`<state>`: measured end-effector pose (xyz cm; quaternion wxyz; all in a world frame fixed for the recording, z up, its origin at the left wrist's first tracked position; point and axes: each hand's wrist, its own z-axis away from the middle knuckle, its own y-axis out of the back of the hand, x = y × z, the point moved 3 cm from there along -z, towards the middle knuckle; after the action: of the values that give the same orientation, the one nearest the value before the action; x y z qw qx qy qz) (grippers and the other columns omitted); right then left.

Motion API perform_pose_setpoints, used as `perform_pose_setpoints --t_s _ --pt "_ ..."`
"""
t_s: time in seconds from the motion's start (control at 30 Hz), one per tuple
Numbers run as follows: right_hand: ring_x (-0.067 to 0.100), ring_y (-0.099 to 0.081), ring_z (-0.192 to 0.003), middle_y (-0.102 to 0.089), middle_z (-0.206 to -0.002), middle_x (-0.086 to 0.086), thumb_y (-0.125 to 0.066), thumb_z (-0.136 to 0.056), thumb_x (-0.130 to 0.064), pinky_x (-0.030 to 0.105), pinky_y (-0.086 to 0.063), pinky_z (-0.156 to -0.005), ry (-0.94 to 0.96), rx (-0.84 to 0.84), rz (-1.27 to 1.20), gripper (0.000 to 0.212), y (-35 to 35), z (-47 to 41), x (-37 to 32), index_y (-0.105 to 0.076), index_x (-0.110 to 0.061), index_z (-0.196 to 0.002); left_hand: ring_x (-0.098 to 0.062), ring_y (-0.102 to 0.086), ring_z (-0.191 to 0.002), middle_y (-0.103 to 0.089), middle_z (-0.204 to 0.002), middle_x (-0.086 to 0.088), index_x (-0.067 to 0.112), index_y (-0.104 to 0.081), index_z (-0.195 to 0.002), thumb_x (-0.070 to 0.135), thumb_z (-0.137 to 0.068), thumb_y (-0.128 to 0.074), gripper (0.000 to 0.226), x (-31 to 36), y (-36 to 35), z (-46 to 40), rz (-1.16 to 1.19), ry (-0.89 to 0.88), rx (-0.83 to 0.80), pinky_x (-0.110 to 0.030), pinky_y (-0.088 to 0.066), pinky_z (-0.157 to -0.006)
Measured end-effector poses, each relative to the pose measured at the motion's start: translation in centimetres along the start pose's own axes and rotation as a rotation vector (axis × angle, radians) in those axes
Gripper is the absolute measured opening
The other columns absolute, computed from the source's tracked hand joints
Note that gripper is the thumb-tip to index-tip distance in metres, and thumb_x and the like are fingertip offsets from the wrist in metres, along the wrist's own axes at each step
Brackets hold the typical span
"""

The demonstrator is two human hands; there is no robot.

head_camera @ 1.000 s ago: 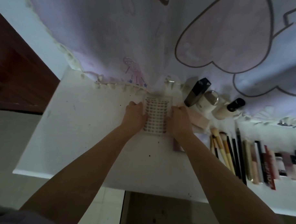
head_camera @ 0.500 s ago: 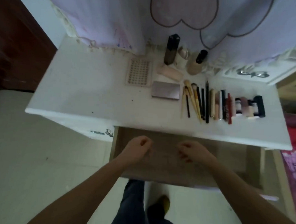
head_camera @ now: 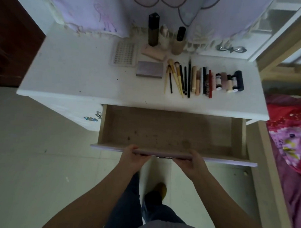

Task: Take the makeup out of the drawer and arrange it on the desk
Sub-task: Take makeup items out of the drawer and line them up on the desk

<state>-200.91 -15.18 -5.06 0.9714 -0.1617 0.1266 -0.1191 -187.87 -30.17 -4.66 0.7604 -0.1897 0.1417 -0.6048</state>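
Note:
The wooden drawer (head_camera: 169,131) stands pulled out below the white desk (head_camera: 76,73), and its inside shows only a bare bottom. My left hand (head_camera: 133,157) and my right hand (head_camera: 192,162) both grip the drawer's front panel (head_camera: 230,161), either side of its metal handle. On the desk lie a clear tray of lashes (head_camera: 124,54), a grey palette (head_camera: 149,69), a pink tube (head_camera: 153,52), a row of brushes (head_camera: 175,77) and a row of lipsticks and small tubes (head_camera: 219,81). A tall dark bottle (head_camera: 153,29) and two other bottles stand at the back.
A lilac patterned cloth (head_camera: 102,11) hangs behind the desk. A bed with a red floral cover (head_camera: 289,129) is at the right. A side drawer with a metal handle (head_camera: 91,117) is at the left. My legs and a foot are on the tiled floor below.
My hands left the lash tray on the desk, came back over the drawer, and now hold its front panel. The view has pulled back from the desk.

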Motion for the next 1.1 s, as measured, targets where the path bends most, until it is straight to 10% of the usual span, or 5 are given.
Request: perform_pose_setpoints --t_s 0.27,0.57,0.73,0.93,1.1 --pt "0.047 -0.051 -0.114 -0.049 -0.123 0.032 -0.041 -0.097 -0.005 0.049 -0.048 -0.075 0.082 -0.059 0.188 0.013 -2.9 2.3 -2.5 -0.046 0.005 -0.105 -0.043 -0.036 -0.126 -0.035 -0.134 -0.027 0.001 -0.036 -0.127 0.005 -0.088 -0.043 0.040 2.6 -4.3 2.3 -0.207 -0.107 -0.024 -0.054 -0.034 -0.103" --pt "0.051 -0.044 -0.122 -0.038 -0.131 0.038 -0.031 -0.097 -0.001 0.053 -0.042 -0.097 0.165 -0.025 0.259 0.042 -6.5 0.4 -6.6 -0.023 0.009 -0.136 -0.045 -0.031 -0.129 -0.028 -0.137 -0.026 0.001 -0.021 -0.137 0.004 -0.086 -0.047 0.057 4.6 -9.3 0.3 -0.165 -0.139 -0.024 -0.054 -0.026 -0.112" --pt "0.042 -0.059 -0.085 -0.055 -0.089 0.026 -0.030 -0.093 0.008 0.054 -0.044 -0.097 0.248 -0.046 0.328 0.020 -9.2 -0.6 -8.5 -0.050 0.005 -0.091 -0.039 -0.044 -0.113 -0.039 -0.121 -0.020 0.005 -0.040 -0.100 0.006 -0.087 -0.044 0.013 5.9 -12.3 -1.0 -0.163 -0.129 -0.117 -0.050 -0.034 -0.104" --pt "0.037 -0.062 -0.077 -0.057 -0.082 0.025 -0.033 -0.089 0.012 0.046 -0.051 -0.075 0.245 -0.071 0.417 0.022 -10.1 -1.0 -9.3 -0.054 0.004 -0.084 -0.048 -0.026 -0.131 -0.028 -0.131 -0.027 -0.003 -0.022 -0.128 0.009 -0.085 -0.049 0.052 7.0 -13.5 -1.3 -0.111 -0.058 -0.110 -0.047 -0.030 -0.111" --pt "0.034 -0.063 -0.083 -0.058 -0.089 0.023 -0.033 -0.090 0.008 0.048 -0.051 -0.087 0.236 -0.118 0.519 0.022 -9.8 -0.8 -9.6 -0.054 0.002 -0.091 -0.041 -0.033 -0.128 -0.034 -0.125 -0.025 -0.001 -0.025 -0.121 0.011 -0.087 -0.046 0.042 6.8 -13.5 -0.5 -0.175 -0.050 -0.133 -0.046 -0.029 -0.112"
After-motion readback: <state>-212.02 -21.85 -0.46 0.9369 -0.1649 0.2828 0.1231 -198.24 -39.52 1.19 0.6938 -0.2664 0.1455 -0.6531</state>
